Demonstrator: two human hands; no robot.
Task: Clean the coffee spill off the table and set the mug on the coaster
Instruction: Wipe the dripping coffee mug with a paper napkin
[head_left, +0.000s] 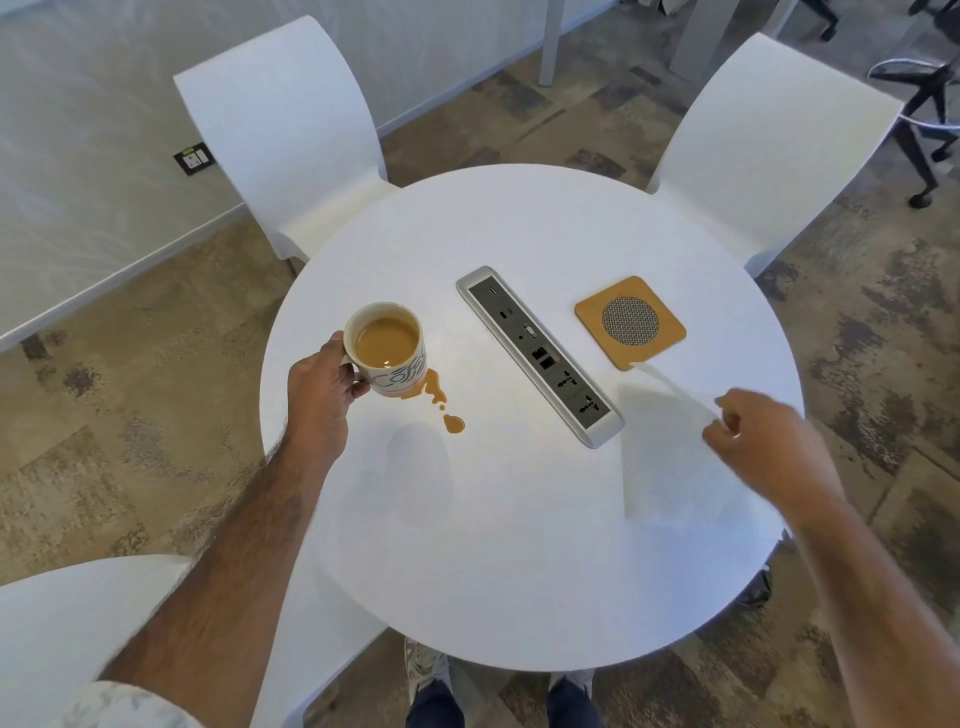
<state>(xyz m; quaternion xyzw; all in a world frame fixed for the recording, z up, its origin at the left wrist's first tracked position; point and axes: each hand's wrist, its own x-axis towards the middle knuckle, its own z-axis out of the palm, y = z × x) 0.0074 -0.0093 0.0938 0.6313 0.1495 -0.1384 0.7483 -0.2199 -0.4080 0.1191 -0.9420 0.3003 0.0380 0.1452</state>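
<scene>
Head view, left hand (319, 387) gripping mug (387, 349), spill (441, 402) beside

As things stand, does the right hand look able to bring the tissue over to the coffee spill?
Probably yes. The right hand pinches the tissue, and only the flush power strip lies between it and the coffee spill. The left hand holds the mug at the spill's far edge.

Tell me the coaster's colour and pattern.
Tan coaster with a grey mesh-patterned circle in its centre; head view.
</scene>
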